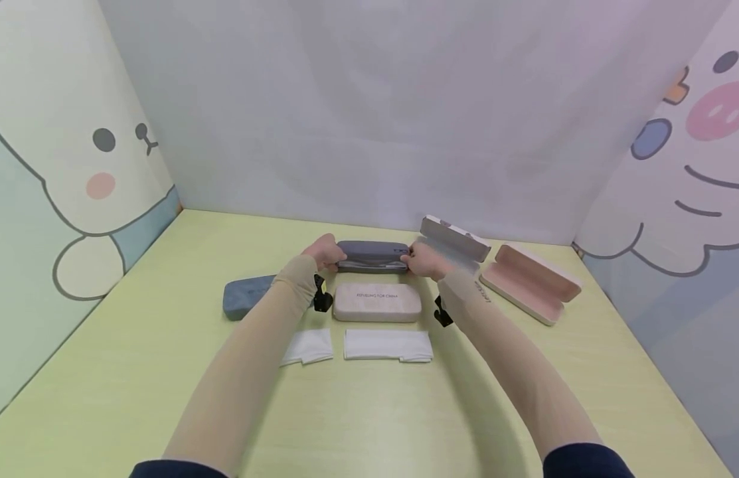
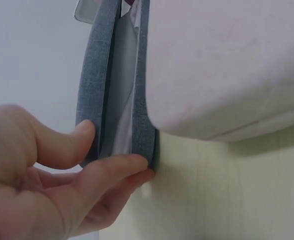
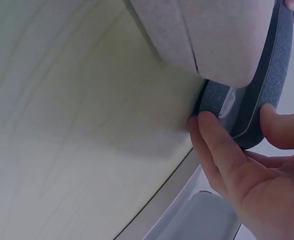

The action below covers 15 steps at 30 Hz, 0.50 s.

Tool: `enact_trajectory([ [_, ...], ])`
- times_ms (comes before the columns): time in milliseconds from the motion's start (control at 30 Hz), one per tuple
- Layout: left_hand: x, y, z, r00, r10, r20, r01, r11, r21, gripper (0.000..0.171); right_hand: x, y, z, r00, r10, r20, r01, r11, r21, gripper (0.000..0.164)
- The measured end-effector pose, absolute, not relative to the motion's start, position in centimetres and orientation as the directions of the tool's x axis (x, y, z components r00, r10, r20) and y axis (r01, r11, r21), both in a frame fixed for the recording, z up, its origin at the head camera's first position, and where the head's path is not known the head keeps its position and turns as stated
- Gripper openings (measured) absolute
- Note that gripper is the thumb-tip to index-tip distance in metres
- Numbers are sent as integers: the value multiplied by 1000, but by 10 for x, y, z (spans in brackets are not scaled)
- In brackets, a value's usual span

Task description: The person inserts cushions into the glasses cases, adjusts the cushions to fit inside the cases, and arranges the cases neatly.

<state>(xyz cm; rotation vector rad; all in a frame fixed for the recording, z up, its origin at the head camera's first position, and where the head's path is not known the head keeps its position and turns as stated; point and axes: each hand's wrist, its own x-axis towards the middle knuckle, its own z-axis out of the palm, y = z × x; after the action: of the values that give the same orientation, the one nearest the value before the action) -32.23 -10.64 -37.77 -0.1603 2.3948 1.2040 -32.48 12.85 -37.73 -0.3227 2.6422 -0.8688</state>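
Note:
A dark grey-blue glasses case [image 1: 372,249] lies at the back middle of the table, its lid partly raised. My left hand [image 1: 325,253] grips its left end; in the left wrist view the thumb is on the lid [image 2: 93,75] and the fingers are at the base. At the other end, my right hand [image 1: 427,261] holds the case the same way, thumb on the lid and fingers against the base. Folded white cloth [image 3: 230,104] shows inside through the gap. Just in front sits a closed pale pink case [image 1: 377,307] with printed lettering.
On the left, a blue case [image 1: 244,297] is partly hidden by my left forearm. Two open cases, one patterned with grey lining [image 1: 455,240] and one pink [image 1: 524,285], stand at the right. Folded white cloths [image 1: 388,345] lie in front. A wall [image 1: 369,119] borders the back.

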Motion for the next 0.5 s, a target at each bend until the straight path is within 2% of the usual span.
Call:
enact_trajectory([
  [200,-311,-104,-369,-907,74,-414,-272,648,712,59,-323,127,-384,-931,-325,-167,-170,789,-591,21],
  [333,-306,-102,-369,-926,71,-371,-236,657,716,57,-320,124,-386,-937,-321,-141,-185,794,-579,13],
  [500,-304,-99,-374,-942,64,-330,-210,652,729,42,-318,120,-387,-935,-323,-148,-220,853,-473,23],
])
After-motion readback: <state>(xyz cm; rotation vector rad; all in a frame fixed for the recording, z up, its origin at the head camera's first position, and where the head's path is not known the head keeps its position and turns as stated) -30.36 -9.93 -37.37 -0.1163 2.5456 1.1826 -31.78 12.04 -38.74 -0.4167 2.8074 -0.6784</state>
